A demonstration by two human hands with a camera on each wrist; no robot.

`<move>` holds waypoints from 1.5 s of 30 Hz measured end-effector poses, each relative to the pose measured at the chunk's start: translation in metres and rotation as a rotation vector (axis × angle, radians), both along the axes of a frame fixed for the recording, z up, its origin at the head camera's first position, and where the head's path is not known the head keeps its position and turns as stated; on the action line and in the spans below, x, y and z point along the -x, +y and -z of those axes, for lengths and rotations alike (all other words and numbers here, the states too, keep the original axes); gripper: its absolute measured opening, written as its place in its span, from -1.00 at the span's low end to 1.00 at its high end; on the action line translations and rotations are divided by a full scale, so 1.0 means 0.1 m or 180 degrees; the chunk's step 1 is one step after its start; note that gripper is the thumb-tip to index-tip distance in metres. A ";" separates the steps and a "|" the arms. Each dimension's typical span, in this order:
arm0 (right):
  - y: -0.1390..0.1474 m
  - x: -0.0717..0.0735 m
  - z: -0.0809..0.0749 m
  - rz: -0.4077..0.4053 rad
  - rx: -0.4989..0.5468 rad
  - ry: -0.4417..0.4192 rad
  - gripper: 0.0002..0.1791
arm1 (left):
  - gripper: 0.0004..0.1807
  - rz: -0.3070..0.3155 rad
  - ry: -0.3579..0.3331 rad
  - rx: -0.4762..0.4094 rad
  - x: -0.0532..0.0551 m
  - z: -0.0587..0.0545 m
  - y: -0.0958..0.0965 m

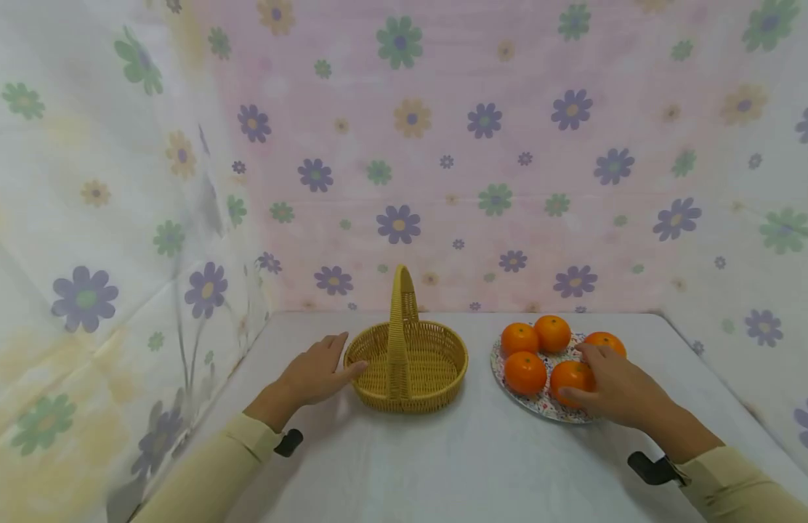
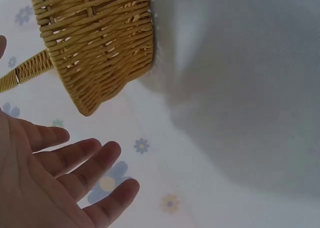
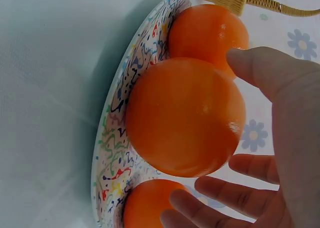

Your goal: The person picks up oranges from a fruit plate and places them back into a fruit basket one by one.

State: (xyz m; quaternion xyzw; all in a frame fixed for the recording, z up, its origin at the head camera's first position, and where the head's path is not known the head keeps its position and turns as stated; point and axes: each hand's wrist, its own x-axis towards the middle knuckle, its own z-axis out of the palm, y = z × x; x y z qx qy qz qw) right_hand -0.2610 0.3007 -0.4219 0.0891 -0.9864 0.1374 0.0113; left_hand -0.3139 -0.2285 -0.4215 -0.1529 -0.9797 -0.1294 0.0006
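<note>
A yellow wicker basket [image 1: 433,398] with an upright arched handle [image 1: 397,341] stands left of the middle, nothing inside. At its left rim is my left hand [image 1: 317,372], fingers extended and thumb pointing toward the rim. In the left wrist view the fingers spread apart below the basket wall [image 2: 102,48]. To the right, a speckled plate [image 1: 553,412] bears several oranges. My right hand [image 1: 621,385] reaches over its right side, thumb and fingers spread about the front-right orange [image 1: 567,379]. The right wrist view has this orange [image 3: 185,118] between thumb and fingers, with gaps showing.
Two oranges sit at the back of the plate, one of them an orange [image 1: 552,333] behind the middle. Another orange [image 1: 524,373] is at front left. A white cloth [image 1: 404,465] covers the table. Flower-printed fabric walls [image 1: 456,145] enclose the back and both sides.
</note>
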 end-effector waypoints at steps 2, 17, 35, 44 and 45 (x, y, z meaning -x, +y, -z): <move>-0.01 0.00 0.01 0.0016 0.0016 0.0010 0.16 | 0.12 -0.0078 -0.0009 -0.0095 0.01 0.02 -0.01; 0.02 0.01 0.06 0.0086 0.0546 0.0193 0.09 | 0.06 -0.0444 0.0166 -0.0869 0.09 0.08 -0.06; 0.06 -0.04 0.25 0.0303 0.1550 -0.0110 0.11 | -0.09 -0.0854 0.0012 -0.2023 0.15 0.33 0.05; 0.08 -0.03 0.35 0.0461 0.1845 -0.0197 0.08 | -0.08 -0.1105 -0.0293 -0.2658 0.17 0.40 0.09; 0.08 -0.03 0.35 0.0478 0.1879 -0.0199 0.08 | -0.08 -0.1131 -0.0342 -0.2711 0.18 0.40 0.09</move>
